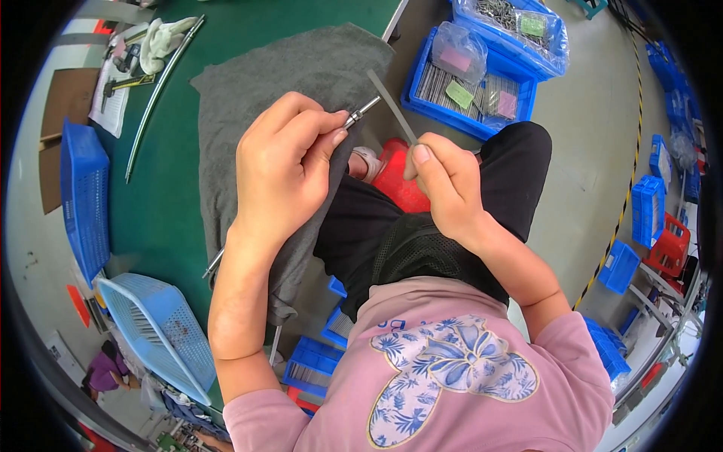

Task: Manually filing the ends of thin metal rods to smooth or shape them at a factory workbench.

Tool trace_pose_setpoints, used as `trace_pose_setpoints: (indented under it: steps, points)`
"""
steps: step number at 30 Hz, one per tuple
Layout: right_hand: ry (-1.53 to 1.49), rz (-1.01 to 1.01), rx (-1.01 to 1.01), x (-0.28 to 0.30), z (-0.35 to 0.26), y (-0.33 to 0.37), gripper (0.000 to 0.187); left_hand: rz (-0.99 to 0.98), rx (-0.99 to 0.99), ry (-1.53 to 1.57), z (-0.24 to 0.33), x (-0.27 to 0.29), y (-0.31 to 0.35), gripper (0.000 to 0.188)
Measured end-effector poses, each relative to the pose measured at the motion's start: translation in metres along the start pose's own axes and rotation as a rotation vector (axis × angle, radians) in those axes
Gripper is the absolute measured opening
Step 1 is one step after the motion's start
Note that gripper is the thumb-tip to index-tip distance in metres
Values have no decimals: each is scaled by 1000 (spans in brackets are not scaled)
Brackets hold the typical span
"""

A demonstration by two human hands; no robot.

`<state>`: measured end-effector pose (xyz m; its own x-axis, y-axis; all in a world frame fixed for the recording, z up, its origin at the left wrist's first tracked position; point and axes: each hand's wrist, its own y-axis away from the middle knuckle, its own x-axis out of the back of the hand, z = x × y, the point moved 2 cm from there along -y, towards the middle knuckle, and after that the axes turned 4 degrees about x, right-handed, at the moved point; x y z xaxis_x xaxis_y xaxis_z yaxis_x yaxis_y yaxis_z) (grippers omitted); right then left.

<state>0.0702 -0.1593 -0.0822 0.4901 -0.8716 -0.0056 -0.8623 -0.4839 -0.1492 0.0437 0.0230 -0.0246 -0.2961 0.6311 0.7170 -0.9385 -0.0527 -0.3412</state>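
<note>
My left hand (pixel 282 166) pinches a shiny metal rod (pixel 367 108) between thumb and fingers, its stepped tip sticking out to the upper right. The rod's other end shows beyond my left forearm, over the cloth's lower edge. In my right hand (pixel 450 184) is a thin, flat grey strip (pixel 392 103), shaped like a slim file, gripped at its lower end and tilted up to the left. Strip and rod tip are close together but appear apart. Beneath my left hand a dark grey cloth (pixel 248 98) covers part of the green table (pixel 169 211) and hangs over its edge.
A long curved metal tube (pixel 157 94), white gloves (pixel 162 41) and a caliper (pixel 128 83) lie on the table's far left. Blue baskets (pixel 162 324) line its left side. Beyond my knee, blue crates (pixel 471 83) hold metal parts and bags. A red stool (pixel 399 181) shows between my legs.
</note>
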Motion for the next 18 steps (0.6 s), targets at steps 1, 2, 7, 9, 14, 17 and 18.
trace_pose_setpoints:
  steps: [1, 2, 7, 9, 14, 17, 18]
  points:
    - [-49, 14, -25, -1, 0, -1, 29, 0, 2, 0, 0, 0, 0, 13]
    - [-97, 28, -49, -2, 1, -3, 29, 0, -1, 1, 0, 0, 0, 13]
    - [-139, 168, -108, -8, 7, -29, 21, 47, -3, 9, 3, -4, 2, 13]
    - [-198, 205, -66, -13, 8, -38, 18, 44, 1, 18, 3, -5, 3, 13]
    - [-126, 223, 31, -14, 7, -42, 13, 47, 28, 57, 1, -5, 3, 13]
    - [296, 259, 215, -9, -1, -43, 18, 56, 14, 41, 1, -5, 4, 12]
    - [316, 262, 217, -10, -2, -43, 20, 54, 9, 39, 1, -5, 4, 12]
